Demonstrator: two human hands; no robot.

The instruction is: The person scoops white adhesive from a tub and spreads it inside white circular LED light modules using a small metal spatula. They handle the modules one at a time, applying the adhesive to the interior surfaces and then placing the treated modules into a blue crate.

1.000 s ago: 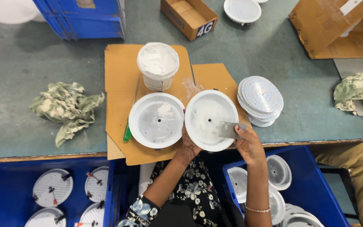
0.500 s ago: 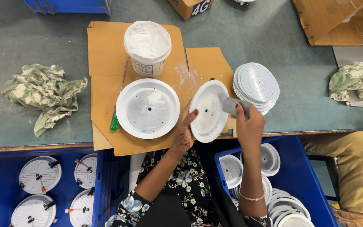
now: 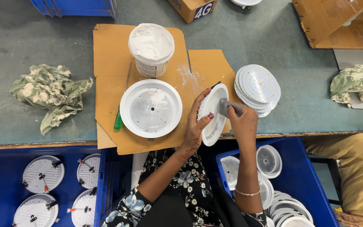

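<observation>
White housing (image 3: 213,114) tilted further upright; left hand (image 3: 196,122) clasps rim, right hand (image 3: 242,122) pinches grey spatula (image 3: 230,107).

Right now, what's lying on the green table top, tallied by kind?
White round housings: 2, one flat, one tilted in the left hand
White tub: 1
Disc stack: 1
Crumpled cloths: 2
Green-handled screwdriver: 1
Total: 7
</observation>
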